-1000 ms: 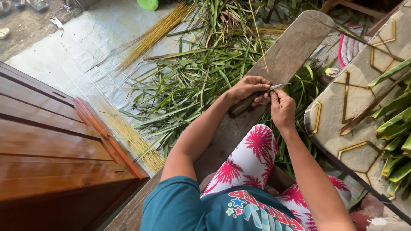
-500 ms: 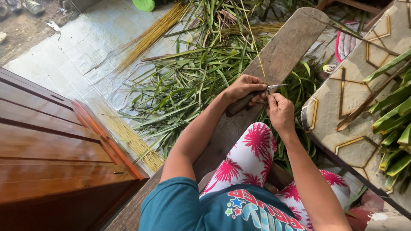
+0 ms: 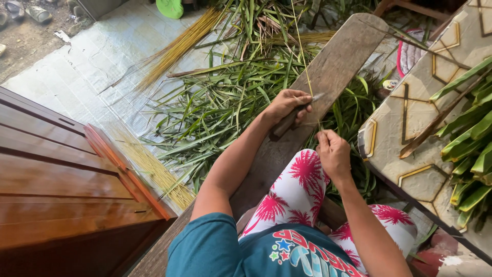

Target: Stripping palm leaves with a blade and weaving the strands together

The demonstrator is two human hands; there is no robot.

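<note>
My left hand grips a small knife by its dark handle, the blade tip pointing right over a long wooden plank. A thin yellow leaf midrib runs from the blade up toward the far leaves. My right hand is closed on the lower end of that midrib, just above my knee in pink-patterned trousers. The two hands are a short gap apart.
Green palm leaflets lie heaped on a pale woven mat. Bundles of stripped yellow midribs lie at top and by a brown wooden door. A patterned table with green leaves stands right.
My right hand has pulled down and away from the knife toward my knee, drawing the midrib along the blade. My left hand with the knife stayed nearly in place.
</note>
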